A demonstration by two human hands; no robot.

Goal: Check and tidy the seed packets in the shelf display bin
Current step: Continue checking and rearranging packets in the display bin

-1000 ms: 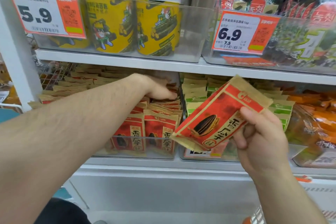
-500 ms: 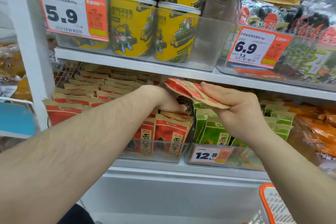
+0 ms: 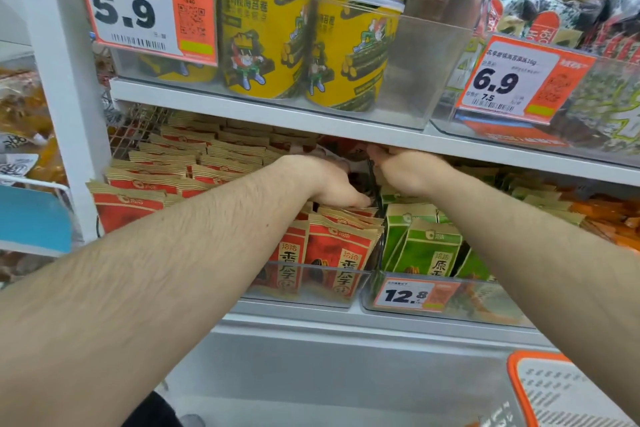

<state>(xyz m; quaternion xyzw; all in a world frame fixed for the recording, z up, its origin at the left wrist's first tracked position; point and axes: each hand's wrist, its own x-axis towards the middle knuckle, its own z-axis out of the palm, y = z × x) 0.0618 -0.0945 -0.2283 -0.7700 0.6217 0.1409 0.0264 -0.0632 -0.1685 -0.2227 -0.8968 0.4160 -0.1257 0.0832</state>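
White shelf (image 3: 298, 317) — clear bins (image 3: 311, 284) of seed packets (image 3: 332, 253), apparently upright.

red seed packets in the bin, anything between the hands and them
Nothing visible: the left hand already rests on the red seed packets, and the right hand reaches in beside it under the shelf edge.

From my feed the shelf is lit brightly and evenly from overhead, so I get no hard shadows, only a dim pocket under the upper shelf (image 3: 311, 121) where the left hand (image 3: 329, 180) and right hand (image 3: 408, 170) reach in. The clear bin (image 3: 433, 55) fronts carry soft glare, and the 5.9 price tag (image 3: 145, 7) is slightly smeared by motion. Wide-angle bending bows the white upright (image 3: 65, 80) at the left edge, and my forearms close to the lens look soft.
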